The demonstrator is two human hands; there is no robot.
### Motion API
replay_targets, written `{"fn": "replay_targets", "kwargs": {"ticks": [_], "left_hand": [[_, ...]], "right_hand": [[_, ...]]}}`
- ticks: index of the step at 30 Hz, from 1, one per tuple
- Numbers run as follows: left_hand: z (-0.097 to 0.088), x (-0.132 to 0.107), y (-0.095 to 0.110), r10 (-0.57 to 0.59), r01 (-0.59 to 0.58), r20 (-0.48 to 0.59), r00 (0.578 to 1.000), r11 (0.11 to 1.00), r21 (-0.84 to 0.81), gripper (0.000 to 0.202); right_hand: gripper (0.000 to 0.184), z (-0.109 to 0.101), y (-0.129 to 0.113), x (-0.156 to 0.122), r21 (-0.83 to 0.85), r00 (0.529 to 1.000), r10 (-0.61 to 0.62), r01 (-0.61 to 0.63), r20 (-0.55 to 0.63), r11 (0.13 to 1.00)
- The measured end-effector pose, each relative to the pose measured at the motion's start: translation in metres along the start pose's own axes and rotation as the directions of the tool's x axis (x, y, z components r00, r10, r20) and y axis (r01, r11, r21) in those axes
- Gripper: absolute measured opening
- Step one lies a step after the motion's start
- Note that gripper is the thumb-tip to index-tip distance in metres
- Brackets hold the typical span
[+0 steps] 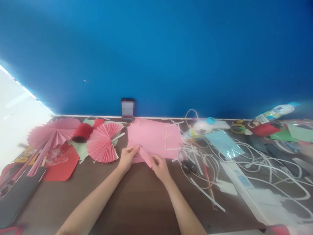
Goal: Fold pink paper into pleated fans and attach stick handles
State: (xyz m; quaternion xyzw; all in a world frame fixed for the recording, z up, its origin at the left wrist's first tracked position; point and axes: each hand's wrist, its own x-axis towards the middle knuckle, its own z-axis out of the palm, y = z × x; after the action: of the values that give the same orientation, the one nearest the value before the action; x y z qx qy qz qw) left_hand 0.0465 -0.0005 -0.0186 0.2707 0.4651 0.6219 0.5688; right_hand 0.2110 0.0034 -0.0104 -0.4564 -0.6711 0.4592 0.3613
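A narrow folded strip of pink paper [145,155] lies slanted at the near edge of a larger pink sheet [154,137] on the brown table [137,202]. My left hand [127,158] pinches the strip's upper left end, fingers closed on it. My right hand [160,166] grips the lower right end between thumb and fingers. Both forearms reach in from the bottom of the view.
Two pink pleated paper fans [104,142] [52,132], a red roll [82,132] and a red sheet [61,163] lie left. A phone [127,109] leans on the blue wall. Right: white paper strips [207,192], tangled white cables [264,163], scissors [189,165], glue bottles [202,126] [274,114], a teal packet [223,143].
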Motion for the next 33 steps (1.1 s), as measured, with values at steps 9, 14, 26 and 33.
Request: {"fn": "replay_targets", "kwargs": {"ticks": [9,14,26,33], "left_hand": [[-0.004,0.005,0.006,-0.04,0.033,-0.035,0.999,0.983,-0.18,0.031],[-0.007,0.006,0.007,-0.004,-0.001,-0.033,0.999,0.99,-0.138,0.039],[-0.007,0.0,0.009,0.053,-0.053,0.003,0.999,0.987,0.148,0.038],[-0.009,0.001,0.011,0.073,-0.066,-0.038,0.997,0.985,0.161,0.041]], "right_hand": [[0.028,-0.007,0.004,0.003,-0.067,0.998,-0.003,-0.002,-0.065,0.998],[0.027,-0.012,0.005,0.005,0.025,0.996,0.059,-0.057,-0.068,0.998],[0.023,-0.016,0.013,0.007,0.094,0.969,0.062,-0.041,-0.238,0.995],[0.01,-0.016,0.016,0.009,0.068,0.947,-0.208,0.231,-0.244,0.971]]}}
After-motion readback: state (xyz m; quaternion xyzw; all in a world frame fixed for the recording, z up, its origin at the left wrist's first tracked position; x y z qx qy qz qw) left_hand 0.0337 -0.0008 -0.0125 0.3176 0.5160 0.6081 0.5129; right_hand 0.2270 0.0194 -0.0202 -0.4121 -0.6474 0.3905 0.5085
